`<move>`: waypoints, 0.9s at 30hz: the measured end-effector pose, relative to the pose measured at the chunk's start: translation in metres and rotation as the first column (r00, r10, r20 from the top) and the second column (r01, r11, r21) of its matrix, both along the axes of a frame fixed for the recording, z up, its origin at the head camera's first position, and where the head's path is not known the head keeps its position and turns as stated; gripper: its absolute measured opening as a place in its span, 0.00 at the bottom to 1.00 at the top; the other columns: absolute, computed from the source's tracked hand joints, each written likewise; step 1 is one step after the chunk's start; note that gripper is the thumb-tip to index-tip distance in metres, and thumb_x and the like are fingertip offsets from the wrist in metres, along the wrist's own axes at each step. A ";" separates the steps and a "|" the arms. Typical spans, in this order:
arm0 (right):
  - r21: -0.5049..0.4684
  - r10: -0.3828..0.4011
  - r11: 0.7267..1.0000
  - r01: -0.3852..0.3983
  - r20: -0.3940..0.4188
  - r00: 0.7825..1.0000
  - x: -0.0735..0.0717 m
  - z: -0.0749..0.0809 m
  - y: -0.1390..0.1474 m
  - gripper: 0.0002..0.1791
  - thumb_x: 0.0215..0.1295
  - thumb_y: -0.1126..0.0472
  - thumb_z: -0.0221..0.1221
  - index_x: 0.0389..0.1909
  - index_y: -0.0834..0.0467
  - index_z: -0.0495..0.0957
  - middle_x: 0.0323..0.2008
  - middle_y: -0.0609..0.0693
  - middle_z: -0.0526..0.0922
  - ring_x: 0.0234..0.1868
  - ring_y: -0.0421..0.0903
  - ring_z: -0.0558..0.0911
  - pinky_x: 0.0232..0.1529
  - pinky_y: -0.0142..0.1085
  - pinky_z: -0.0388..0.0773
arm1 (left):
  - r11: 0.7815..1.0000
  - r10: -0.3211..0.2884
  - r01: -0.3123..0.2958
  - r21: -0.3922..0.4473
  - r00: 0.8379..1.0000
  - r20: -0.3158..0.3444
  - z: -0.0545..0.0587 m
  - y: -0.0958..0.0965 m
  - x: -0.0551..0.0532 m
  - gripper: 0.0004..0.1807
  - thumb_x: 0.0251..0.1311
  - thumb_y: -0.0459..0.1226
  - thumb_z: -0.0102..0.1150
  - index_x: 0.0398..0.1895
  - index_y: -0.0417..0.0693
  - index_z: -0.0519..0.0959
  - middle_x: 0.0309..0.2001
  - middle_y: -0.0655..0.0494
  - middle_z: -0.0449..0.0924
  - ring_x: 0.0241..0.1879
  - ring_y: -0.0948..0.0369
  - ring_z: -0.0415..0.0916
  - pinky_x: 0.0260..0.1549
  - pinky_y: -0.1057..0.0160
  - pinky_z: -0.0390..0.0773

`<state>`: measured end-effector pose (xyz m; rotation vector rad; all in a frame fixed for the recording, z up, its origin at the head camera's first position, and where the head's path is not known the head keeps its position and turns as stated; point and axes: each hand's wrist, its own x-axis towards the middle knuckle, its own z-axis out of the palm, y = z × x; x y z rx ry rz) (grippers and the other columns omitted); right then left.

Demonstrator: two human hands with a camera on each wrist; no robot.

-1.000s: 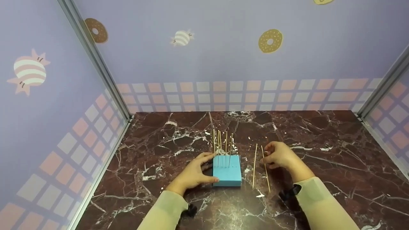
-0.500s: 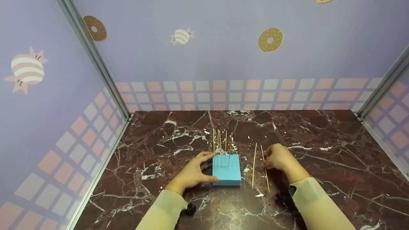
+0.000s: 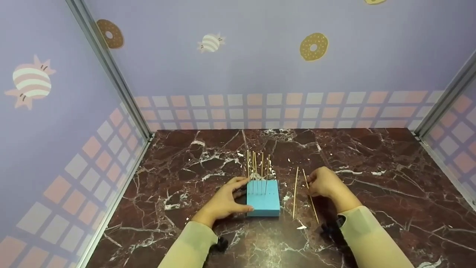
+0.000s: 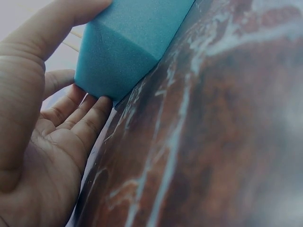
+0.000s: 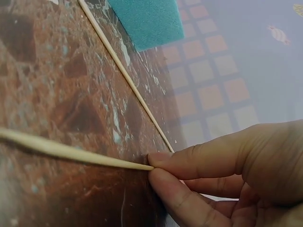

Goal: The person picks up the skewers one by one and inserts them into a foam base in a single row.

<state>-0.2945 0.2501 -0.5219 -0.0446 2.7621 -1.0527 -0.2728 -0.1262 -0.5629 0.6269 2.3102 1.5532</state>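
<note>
A light blue foam block (image 3: 263, 205) sits on the marbled tabletop, with several thin wooden skewers (image 3: 262, 171) standing upright along its far part. My left hand (image 3: 223, 203) holds the block from its left side, thumb at the near edge and fingers at the far left side. In the left wrist view, fingertips touch the corner of the foam block (image 4: 123, 52). To the right of the block, my right hand (image 3: 326, 184) pinches a wooden skewer (image 5: 75, 152) between thumb and index finger. Another skewer (image 3: 295, 195) lies between the block and that hand.
Small holes (image 3: 273, 193) show in the block's top, right of the standing skewers. White crumbs (image 3: 273, 172) lie scattered behind the block, and a white scrap (image 3: 301, 227) lies in front of the loose skewers. A patterned wall (image 3: 260, 74) rises beyond the table.
The near end of the pinched skewer has swung slightly right. My right hand's fingers have closed in on that skewer. The left hand and the block stay in place.
</note>
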 end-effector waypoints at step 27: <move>-0.367 0.044 0.930 0.011 0.141 0.989 -0.005 0.007 0.010 0.27 0.56 0.78 0.63 0.59 0.81 0.78 0.37 0.51 0.81 0.29 0.41 0.82 0.29 0.29 0.87 | 1.000 -0.007 0.006 0.028 1.000 0.028 0.000 0.000 0.000 0.58 0.58 0.38 0.89 0.90 0.44 0.64 0.87 0.44 0.60 0.82 0.33 0.71 0.81 0.45 0.79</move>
